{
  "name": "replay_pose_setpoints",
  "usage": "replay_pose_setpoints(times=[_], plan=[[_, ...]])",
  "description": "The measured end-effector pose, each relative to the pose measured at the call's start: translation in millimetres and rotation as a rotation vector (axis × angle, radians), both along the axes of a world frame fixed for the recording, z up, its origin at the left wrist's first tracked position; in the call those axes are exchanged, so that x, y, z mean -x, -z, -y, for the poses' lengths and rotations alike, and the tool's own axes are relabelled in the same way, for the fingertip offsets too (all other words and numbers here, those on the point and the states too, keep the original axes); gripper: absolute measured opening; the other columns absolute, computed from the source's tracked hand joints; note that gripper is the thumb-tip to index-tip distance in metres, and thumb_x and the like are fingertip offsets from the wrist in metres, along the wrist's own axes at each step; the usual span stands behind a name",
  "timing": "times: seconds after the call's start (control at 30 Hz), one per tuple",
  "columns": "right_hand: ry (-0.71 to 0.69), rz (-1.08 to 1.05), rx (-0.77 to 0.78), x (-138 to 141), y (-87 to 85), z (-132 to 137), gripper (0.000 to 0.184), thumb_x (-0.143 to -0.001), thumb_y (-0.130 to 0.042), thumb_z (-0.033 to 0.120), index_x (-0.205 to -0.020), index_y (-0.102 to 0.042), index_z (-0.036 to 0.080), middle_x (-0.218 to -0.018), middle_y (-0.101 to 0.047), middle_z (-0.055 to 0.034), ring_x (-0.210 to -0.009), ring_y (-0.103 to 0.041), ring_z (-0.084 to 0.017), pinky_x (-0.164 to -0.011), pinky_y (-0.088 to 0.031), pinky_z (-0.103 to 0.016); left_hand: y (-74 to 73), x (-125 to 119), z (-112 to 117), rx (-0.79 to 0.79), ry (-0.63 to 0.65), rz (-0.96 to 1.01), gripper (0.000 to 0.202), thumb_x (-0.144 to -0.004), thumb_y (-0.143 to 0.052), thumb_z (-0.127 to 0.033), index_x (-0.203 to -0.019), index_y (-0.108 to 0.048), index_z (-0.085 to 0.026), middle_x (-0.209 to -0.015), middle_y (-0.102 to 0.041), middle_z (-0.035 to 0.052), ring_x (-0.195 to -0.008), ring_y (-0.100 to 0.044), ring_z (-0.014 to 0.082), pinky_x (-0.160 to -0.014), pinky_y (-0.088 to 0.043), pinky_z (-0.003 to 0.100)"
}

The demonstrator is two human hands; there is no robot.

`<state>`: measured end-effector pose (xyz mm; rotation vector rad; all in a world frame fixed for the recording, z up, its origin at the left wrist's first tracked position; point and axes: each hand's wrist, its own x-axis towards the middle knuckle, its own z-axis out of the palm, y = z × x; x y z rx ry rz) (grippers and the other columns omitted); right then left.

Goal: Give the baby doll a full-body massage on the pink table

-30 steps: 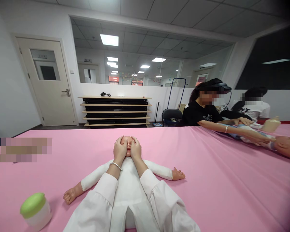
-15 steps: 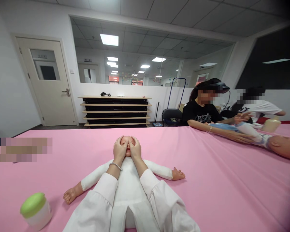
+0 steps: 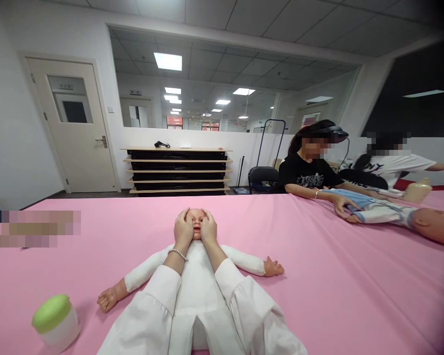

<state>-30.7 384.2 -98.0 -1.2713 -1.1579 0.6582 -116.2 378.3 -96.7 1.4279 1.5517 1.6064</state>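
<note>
A baby doll [image 3: 198, 283] with a white cloth body lies on its back before me, its arms spread out to the sides. My left hand [image 3: 184, 229] cups the left side of its head, fingers curved around the temple and thumb on the cheek. Around the other side, my right hand [image 3: 209, 229] cups the head in the same way. Between my thumbs the doll's eyes, nose and open mouth show. Both of my forearms, in white sleeves, pass over the doll's torso.
A jar with a green lid [image 3: 54, 315] stands at the near left of the pink tablecloth [image 3: 340, 296]. Across the table at right, a person in a black shirt [image 3: 311, 175] handles another doll [image 3: 434, 224]. Near it stands a beige bottle [image 3: 418, 191].
My thumbs have moved outward from the middle of the doll's face, uncovering its eyes and nose. Across the table, the person's hands have moved down to the other doll's arm.
</note>
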Motion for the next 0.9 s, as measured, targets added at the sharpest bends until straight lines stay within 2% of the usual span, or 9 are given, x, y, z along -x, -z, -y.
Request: replay_pose_setpoints(times=[0.1, 0.23, 0.37, 0.5, 0.6, 0.7, 0.9], plan=[[-0.006, -0.004, -0.021, 0.1, 2.2, -1.6, 0.042, -0.076, -0.035, 0.015, -0.109, -0.062, 0.017, -0.12, -0.06, -0.0068, -0.114, -0.052, -0.018, -0.101, -0.037, -0.031, -0.1, 0.8, 0.5, 0.001, 0.006, 0.02, 0.038, -0.083, -0.04, -0.02, -0.115, -0.059, -0.016, -0.126, -0.057, 0.0082, -0.118, -0.049, 0.0203, -0.102, -0.036, 0.032], [-0.011, 0.029, -0.102, -0.1, 6.3, -3.3, 0.037, -0.074, -0.049, 0.026, -0.108, -0.062, 0.017, -0.118, -0.06, -0.0081, -0.111, -0.053, -0.02, -0.1, -0.038, -0.032, 1.0, 1.7, 0.5, -0.029, 0.011, -0.007, 0.04, -0.076, -0.052, -0.022, -0.116, -0.058, -0.015, -0.124, -0.057, 0.0095, -0.116, -0.051, 0.0221, -0.101, -0.037, 0.032], [-0.008, 0.053, -0.101, 0.1, 6.2, -2.4, 0.039, -0.072, -0.054, 0.026, -0.109, -0.061, 0.017, -0.119, -0.059, -0.0092, -0.111, -0.053, -0.022, -0.1, -0.038, -0.034, 2.1, 1.5, -0.3, -0.049, 0.006, -0.025, 0.042, -0.075, -0.057, -0.026, -0.115, -0.058, -0.016, -0.123, -0.058, 0.0096, -0.115, -0.051, 0.0228, -0.1, -0.038, 0.032], [-0.007, 0.058, -0.088, 0.2, 4.1, -1.6, 0.036, -0.076, -0.05, 0.03, -0.108, -0.061, 0.017, -0.118, -0.06, -0.0086, -0.11, -0.053, -0.022, -0.099, -0.038, -0.035, 1.1, 0.9, -0.1, -0.025, 0.004, -0.017, 0.041, -0.079, -0.052, -0.028, -0.117, -0.057, -0.015, -0.124, -0.057, 0.0096, -0.117, -0.05, 0.0234, -0.101, -0.037, 0.034], [-0.008, 0.029, -0.052, -0.1, 3.8, -2.8, 0.037, -0.08, -0.039, 0.024, -0.107, -0.062, 0.018, -0.118, -0.06, -0.007, -0.112, -0.052, -0.02, -0.1, -0.037, -0.033, -0.4, 0.5, 0.4, -0.006, 0.004, 0.008, 0.038, -0.084, -0.041, -0.024, -0.117, -0.058, -0.014, -0.125, -0.057, 0.0092, -0.118, -0.049, 0.0224, -0.102, -0.036, 0.035], [-0.004, -0.001, -0.025, -0.5, 5.1, -4.9, 0.042, -0.076, -0.033, 0.016, -0.107, -0.062, 0.018, -0.118, -0.06, -0.0051, -0.113, -0.051, -0.018, -0.1, -0.037, -0.031, -1.8, 0.4, 0.8, 0.017, 0.005, 0.022, 0.04, -0.084, -0.035, -0.018, -0.117, -0.058, -0.013, -0.126, -0.056, 0.0096, -0.119, -0.048, 0.0221, -0.102, -0.036, 0.035], [0.005, -0.04, -0.033, -0.3, 8.9, -8.8, 0.046, -0.071, -0.032, 0.014, -0.105, -0.064, 0.018, -0.116, -0.061, -0.0039, -0.112, -0.052, -0.017, -0.1, -0.037, -0.03, -2.4, 0.9, 1.2, 0.027, 0.004, 0.036, 0.044, -0.083, -0.032, -0.015, -0.117, -0.058, -0.012, -0.126, -0.056, 0.0096, -0.119, -0.048, 0.0216, -0.102, -0.036, 0.034]])
